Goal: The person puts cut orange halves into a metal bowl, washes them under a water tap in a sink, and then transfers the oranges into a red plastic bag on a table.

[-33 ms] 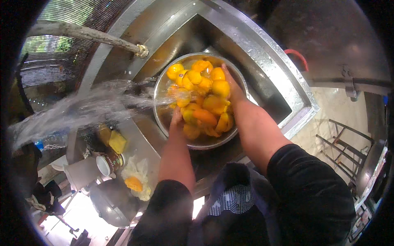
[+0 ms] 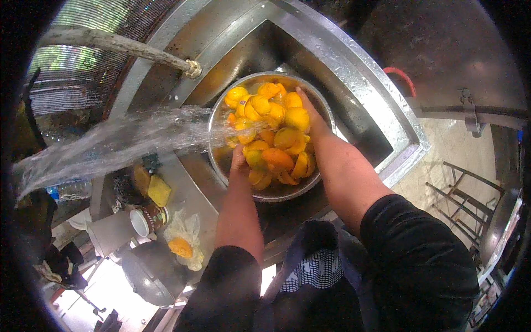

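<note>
A round metal bowl [image 2: 290, 196] stands in a steel sink [image 2: 359, 130], holding a heap of orange and yellow citrus peels [image 2: 278, 160], several of them hollow halves. My left hand [image 2: 239, 159] reaches into the bowl at the heap's left side, its fingers hidden beneath the peels. Along the right side of the heap lies my right hand [image 2: 312, 113], open, with a finger stretched toward the far rim; its other fingers are mostly hidden. A broad stream of water [image 2: 127, 135] shoots in from the left onto the peels.
A pipe [image 2: 121, 44] juts over the sink's far left corner. On the left ledge are a yellow sponge [image 2: 159, 191], a paper cup [image 2: 142, 221] and a plastic bag [image 2: 188, 229] with an orange piece on it. A metal rack [image 2: 462, 196] stands at the right.
The water stream has shifted shape slightly, and a few peels have turned or moved a little. Both hands stay almost in place.
</note>
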{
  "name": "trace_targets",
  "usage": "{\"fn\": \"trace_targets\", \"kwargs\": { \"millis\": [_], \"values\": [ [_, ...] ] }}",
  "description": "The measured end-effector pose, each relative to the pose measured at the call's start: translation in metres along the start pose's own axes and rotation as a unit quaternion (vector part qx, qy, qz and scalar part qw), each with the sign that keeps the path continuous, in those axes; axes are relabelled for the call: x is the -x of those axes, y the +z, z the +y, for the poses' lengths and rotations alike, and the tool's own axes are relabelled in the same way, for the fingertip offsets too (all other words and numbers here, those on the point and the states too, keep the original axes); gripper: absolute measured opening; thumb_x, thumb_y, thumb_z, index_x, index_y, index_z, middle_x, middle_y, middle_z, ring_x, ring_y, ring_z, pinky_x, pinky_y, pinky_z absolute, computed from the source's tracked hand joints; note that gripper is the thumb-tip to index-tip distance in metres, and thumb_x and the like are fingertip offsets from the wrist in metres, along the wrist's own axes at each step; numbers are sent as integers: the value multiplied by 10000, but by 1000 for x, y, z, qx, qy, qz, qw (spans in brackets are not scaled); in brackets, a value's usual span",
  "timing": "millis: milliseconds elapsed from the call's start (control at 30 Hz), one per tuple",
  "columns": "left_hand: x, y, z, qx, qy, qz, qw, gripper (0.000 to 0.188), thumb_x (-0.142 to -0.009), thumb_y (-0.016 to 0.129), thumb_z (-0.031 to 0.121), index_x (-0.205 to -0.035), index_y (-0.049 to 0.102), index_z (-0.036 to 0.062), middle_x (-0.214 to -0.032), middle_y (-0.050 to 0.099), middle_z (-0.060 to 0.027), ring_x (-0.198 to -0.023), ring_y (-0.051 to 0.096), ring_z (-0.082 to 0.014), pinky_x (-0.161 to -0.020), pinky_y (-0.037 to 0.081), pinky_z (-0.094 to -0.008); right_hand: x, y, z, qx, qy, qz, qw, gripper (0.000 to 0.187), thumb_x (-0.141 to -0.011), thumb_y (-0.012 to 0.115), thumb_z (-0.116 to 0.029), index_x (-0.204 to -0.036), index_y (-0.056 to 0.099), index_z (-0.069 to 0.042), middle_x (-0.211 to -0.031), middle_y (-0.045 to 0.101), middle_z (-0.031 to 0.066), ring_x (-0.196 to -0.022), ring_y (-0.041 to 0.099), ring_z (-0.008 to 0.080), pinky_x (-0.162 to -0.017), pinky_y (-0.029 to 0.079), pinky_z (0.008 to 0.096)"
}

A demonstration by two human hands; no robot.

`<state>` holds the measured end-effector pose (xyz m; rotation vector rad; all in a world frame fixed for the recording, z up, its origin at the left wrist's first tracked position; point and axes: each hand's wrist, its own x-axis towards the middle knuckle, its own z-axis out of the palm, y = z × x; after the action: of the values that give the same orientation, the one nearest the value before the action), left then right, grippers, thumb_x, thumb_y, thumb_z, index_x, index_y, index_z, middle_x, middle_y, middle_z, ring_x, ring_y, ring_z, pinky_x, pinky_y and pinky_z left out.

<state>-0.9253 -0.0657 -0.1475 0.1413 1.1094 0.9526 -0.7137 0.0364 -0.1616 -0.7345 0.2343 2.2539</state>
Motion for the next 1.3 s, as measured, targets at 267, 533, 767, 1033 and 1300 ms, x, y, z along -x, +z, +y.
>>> {"fn": "trace_targets", "kwargs": {
  "millis": [267, 533, 767, 1033, 1300],
  "values": [
    [55, 116, 63, -203, 127, 85, 967, 619, -675, 669, 177, -1214, 396, 39, -1117, 522, -96, -1016, 507, -229, -850, 413, -365, -30, -17, 15, 792, -81, 105, 596, 521, -677, 600, -434, -1012, 599, -35, -1068, 570, 175, -980, 554, 312, -827, 435, 381],
    [49, 27, 57, -104, 11, 150, 983, 446, -818, 457, 328, -1144, 448, 25, -1018, 549, -141, -916, 545, -253, -794, 456, -381, 51, 76, -30, 666, 45, 167, 726, 409, -738, 611, -343, -1018, 569, -47, -944, 608, 108, -819, 587, 228, -714, 468, 336],
    [-30, -40, 7, 31, -43, 44, 998, 499, -831, 477, 356, -1189, 427, 13, -1125, 521, -135, -995, 524, -289, -847, 431, -420, 21, 18, -2, 317, 96, 109, 937, 555, -752, 602, -436, -1144, 493, -59, -987, 593, 99, -829, 581, 215, -721, 476, 350],
    [-27, 23, 6, -180, -71, 41, 980, 506, -835, 491, 369, -1208, 421, 34, -1164, 502, -134, -1029, 513, -283, -889, 408, -428, 5, -21, -14, 370, 56, 95, 922, 437, -727, 602, -387, -1037, 570, -81, -979, 603, 73, -858, 581, 188, -681, 484, 361],
    [-17, 17, 33, -68, -86, -9, 994, 431, -782, 581, 190, -1168, 454, 48, -1064, 555, -131, -970, 546, -260, -787, 471, -369, 28, 34, 10, 478, 63, 71, 873, 349, -755, 565, -287, -1028, 582, -70, -955, 607, 103, -849, 578, 208, -741, 454, 349]
  ]
}}
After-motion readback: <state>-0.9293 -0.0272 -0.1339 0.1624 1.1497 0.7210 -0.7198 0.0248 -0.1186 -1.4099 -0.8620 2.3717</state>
